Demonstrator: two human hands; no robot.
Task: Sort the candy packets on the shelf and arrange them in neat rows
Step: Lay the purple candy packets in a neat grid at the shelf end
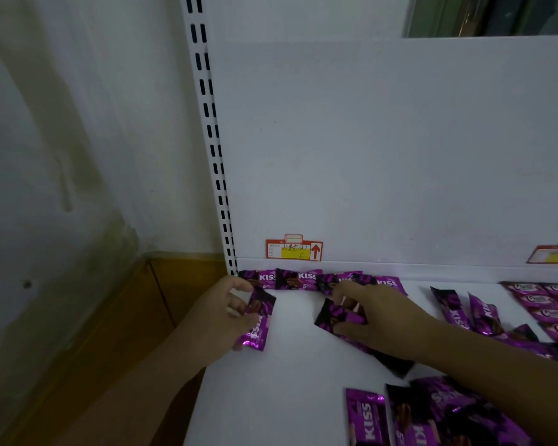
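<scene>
shelf (297,365): white | on it: purple candy packets (366,420) (one row along the back), paler packets (548,313) far right

"KISS" on purple packets (366,416); red arrow on tag (293,251).

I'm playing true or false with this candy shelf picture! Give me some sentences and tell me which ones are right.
1. The left hand holds a purple packet. True.
2. The right hand is empty and up in the air. False: its fingers and thumb pinch a second packet lying on the white shelf.
3. A row of packets lies along the back of the shelf. True.
4. The arrow on the price tag points down. False: it points up.
</scene>
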